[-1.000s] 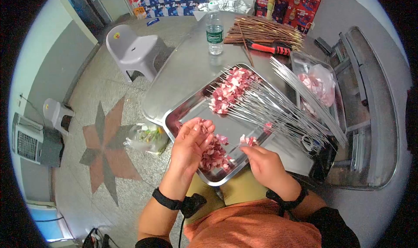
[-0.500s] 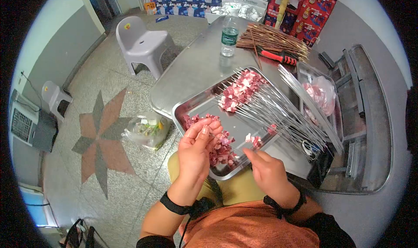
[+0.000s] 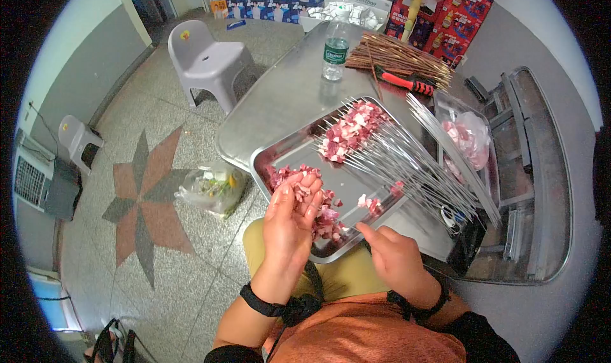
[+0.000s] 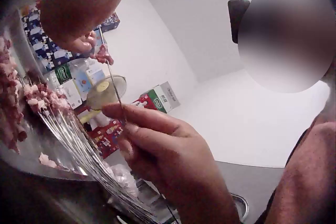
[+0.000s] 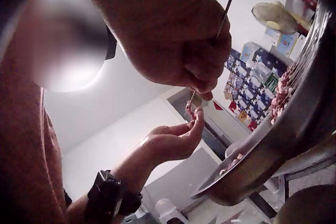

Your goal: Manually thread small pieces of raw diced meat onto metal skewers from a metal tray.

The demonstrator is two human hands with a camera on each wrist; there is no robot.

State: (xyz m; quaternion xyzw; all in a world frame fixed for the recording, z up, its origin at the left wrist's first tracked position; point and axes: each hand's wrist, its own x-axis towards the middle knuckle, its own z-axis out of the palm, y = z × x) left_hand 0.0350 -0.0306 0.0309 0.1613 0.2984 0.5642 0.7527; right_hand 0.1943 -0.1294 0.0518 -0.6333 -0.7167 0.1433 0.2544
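Observation:
My left hand point(image 3: 287, 223) is turned palm up over the near left of a metal tray point(image 3: 261, 151), with small pieces of raw meat point(image 3: 301, 192) cupped in its fingers. Between thumb and forefinger, my right hand point(image 3: 396, 253) pinches a thin metal skewer point(image 4: 116, 88), best seen in the left wrist view. A chunk of meat point(image 4: 103, 54) is threaded on this skewer, close to the left fingertips. Beneath the left hand lies a pile of cut meat point(image 3: 328, 220). Finished-looking meat skewers point(image 3: 356, 128) lie side by side across the tray's far part.
Bare metal skewers point(image 3: 452, 153) lie to the right, by a container with bagged meat point(image 3: 468, 137). Farther back are a water bottle point(image 3: 335, 57), brown sticks point(image 3: 401, 57) and a red-black handled tool point(image 3: 407, 81). A few loose meat bits point(image 3: 371, 204) sit near the right hand.
The left hand's thumb has moved away from its fingers and the palm has turned up, showing the meat in it. The right hand stays nearly still. The head view has shifted slightly.

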